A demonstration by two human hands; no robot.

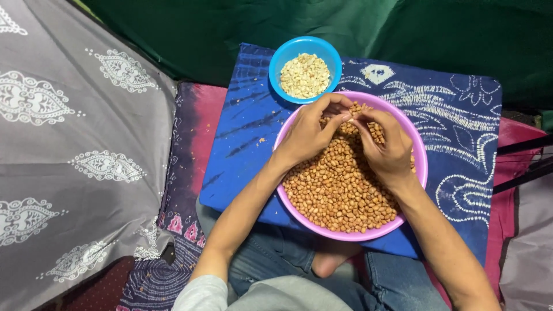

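A pink bowl (417, 151) full of brown-skinned peanuts (340, 190) rests on a blue patterned cushion over my lap. Above its far half, my left hand (308, 133) and my right hand (389, 147) meet, fingertips pinched together on a peanut between them. Just beyond, touching the pink rim, stands a smaller blue bowl (282, 57) holding pale peeled peanuts (305, 75).
The blue tie-dye cushion (242, 144) lies over a pink and purple cloth (193, 132). A grey printed cloth (75, 150) covers the left side. Dark green fabric (230, 29) hangs behind. My crossed legs in jeans (271, 259) are below the bowl.
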